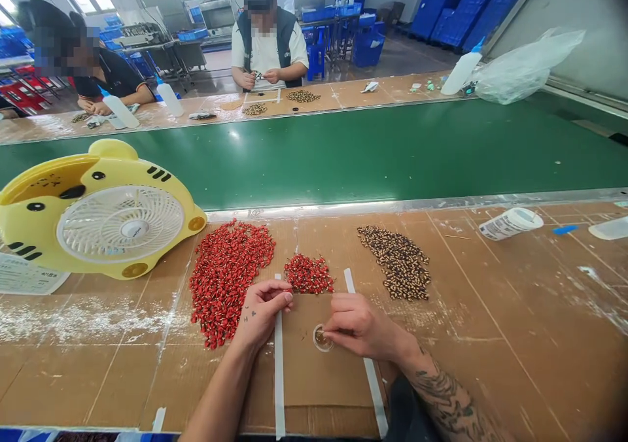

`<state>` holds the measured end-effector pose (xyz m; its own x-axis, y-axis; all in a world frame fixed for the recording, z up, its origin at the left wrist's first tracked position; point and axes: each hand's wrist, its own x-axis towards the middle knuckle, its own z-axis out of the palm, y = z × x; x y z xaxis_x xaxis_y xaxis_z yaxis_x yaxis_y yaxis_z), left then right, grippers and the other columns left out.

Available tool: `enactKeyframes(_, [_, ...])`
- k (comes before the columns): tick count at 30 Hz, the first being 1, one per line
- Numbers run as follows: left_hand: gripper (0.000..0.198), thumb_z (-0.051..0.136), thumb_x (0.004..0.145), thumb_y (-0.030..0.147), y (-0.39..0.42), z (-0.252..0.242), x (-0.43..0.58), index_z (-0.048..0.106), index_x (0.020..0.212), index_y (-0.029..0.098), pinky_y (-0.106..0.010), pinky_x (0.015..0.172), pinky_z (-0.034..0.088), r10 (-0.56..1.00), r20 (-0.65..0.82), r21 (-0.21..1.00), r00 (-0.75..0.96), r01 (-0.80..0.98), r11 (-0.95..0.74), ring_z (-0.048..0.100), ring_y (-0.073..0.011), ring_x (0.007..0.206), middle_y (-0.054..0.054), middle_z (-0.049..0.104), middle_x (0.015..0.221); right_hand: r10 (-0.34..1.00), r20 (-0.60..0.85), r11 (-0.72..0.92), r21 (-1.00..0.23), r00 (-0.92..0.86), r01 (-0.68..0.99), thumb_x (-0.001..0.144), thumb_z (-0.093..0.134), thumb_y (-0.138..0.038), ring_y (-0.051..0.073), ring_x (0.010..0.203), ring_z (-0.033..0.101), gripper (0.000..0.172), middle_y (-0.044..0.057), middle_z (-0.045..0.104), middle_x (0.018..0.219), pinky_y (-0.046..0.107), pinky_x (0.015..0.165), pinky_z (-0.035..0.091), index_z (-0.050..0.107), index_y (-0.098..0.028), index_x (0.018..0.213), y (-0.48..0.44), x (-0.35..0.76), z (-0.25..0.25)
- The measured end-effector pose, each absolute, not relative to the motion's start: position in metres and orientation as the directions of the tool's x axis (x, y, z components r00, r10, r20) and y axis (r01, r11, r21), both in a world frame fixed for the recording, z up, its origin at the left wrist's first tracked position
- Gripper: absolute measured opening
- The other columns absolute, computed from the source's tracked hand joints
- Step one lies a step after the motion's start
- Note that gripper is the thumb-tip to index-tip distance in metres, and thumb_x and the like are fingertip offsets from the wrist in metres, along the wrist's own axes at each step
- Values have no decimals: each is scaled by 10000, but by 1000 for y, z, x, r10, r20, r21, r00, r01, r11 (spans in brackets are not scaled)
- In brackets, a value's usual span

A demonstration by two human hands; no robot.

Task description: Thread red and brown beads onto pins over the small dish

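My left hand (262, 311) rests on the cardboard work surface (490, 337) with its fingers curled together at the edge of a small heap of red pieces (309, 274); what it pinches is too small to name. My right hand (358, 327) is closed in a pinch over a small round clear dish (321, 339) on a taped cardboard square (314, 376). A large heap of red pieces (228, 275) lies left of my left hand. A heap of brown pieces (400, 262) lies to the upper right.
A yellow desk fan (98, 210) sits at the left. A green conveyor belt (367, 148) runs across behind the heaps. A tipped white bottle (510, 223) lies at the right. Two other people work at the far table, with white bottles (169, 99) and a plastic bag (524, 66).
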<state>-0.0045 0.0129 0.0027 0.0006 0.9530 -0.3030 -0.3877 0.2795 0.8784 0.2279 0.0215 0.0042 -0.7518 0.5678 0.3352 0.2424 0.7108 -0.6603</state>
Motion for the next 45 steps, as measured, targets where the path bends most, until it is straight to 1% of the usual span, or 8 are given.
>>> enactKeyframes(6, [195,884,560,154,9,-2,-6,803,737,143,-215,637,516,945,-326,831,30,-467,302,654,-116,692,-70,744,926,556,324,709,-666,-765,233,980,506,-286,146,619,475,320,22,532,620,276,576,325,664,-161,731,21,228,5])
enactKeyframes(12, [191,847,672,242,6,-3,-3,785,823,141,-211,488,480,924,-348,779,160,-498,380,636,-122,523,-57,730,671,559,317,702,-673,-766,233,976,501,-275,144,595,468,310,12,521,597,279,568,317,657,-166,731,21,227,5])
enactKeyframes(18, [133,844,618,202,6,0,-2,794,719,131,-219,544,493,930,-359,820,83,-448,357,636,-121,566,-62,731,684,543,328,730,-639,-773,242,979,482,-269,137,569,439,332,-1,486,566,281,555,299,643,-170,706,20,227,8])
enactKeyframes(23, [137,814,623,167,7,-2,-3,811,756,135,-228,613,512,937,-347,839,52,-429,334,654,-126,627,-77,760,779,537,300,709,-666,-788,230,969,503,-268,134,566,450,319,-8,482,560,273,555,305,634,-171,696,20,227,8])
enactKeyframes(28, [177,852,609,206,8,-9,-3,806,768,144,-241,610,517,932,-361,858,18,-385,340,657,-138,594,-63,754,690,563,317,716,-648,-764,259,974,498,-273,141,587,449,312,4,506,589,282,570,306,632,-171,711,21,228,6])
enactKeyframes(34, [168,843,644,205,4,-11,-4,806,801,160,-220,606,504,948,-313,898,65,-304,317,659,-132,585,-41,754,651,564,315,725,-631,-763,276,954,507,-260,143,600,450,303,-1,500,591,298,620,329,610,-174,682,20,226,6])
enactKeyframes(38, [139,828,658,190,1,-10,-3,808,795,175,-208,594,494,942,-313,918,120,-216,333,663,-134,600,-34,762,680,567,280,658,-720,-775,221,928,541,-253,130,574,456,274,-18,491,558,286,618,343,609,-176,673,21,231,12])
enactKeyframes(45, [91,808,668,183,1,-5,5,800,758,179,-211,573,485,928,-327,924,177,-145,353,664,-142,592,-32,755,667,822,377,464,-878,-427,119,907,607,-277,134,560,477,200,-7,552,575,267,561,351,667,-185,740,18,234,18])
